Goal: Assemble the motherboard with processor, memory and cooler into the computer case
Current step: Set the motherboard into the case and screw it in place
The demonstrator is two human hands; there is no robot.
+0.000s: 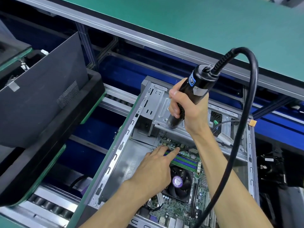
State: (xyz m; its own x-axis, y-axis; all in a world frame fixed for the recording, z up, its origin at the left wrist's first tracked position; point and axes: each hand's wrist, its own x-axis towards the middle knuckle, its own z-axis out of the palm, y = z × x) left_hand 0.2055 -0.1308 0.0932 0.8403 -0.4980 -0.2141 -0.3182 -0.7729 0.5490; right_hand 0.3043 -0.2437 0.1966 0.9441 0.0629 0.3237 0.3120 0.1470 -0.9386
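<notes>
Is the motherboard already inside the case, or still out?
Inside: the motherboard lies flat within the case walls, left hand pressing on it.

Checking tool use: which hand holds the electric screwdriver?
The right hand grips the screwdriver; the left hand lies open, fingers on the motherboard.

blue label on electric screwdriver and purple fan sticker: print unreadable.

Green bench; grey computer case; green motherboard with blue-and-green memory slots; black screwdriver, black cable
</notes>
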